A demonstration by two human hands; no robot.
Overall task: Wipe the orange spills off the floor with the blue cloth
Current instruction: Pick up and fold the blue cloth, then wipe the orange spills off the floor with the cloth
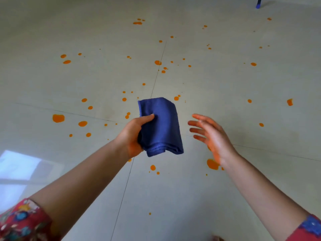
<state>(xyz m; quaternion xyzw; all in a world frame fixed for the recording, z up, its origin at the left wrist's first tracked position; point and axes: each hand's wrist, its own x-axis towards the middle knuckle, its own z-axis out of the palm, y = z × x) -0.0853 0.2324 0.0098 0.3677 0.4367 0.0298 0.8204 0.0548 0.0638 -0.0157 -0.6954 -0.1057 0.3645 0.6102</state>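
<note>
Pale floor tiles (225, 87) carry scattered orange spills (58, 118). Above them, the left hand (133, 136) grips the folded blue cloth (160, 126); the right hand (211, 136) hovers beside it, fingers spread.

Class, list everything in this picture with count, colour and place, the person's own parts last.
blue cloth: one, blue, folded, held mid-frame.
orange spills: many, orange, scattered over the floor.
floor: one, pale grey tiles, throughout.
leg-like object: one, blue-tipped, top right.
left hand: one, gripping the blue cloth.
right hand: one, open, right of the blue cloth, not touching.
sleeves: two, red floral, bottom corners.
</note>
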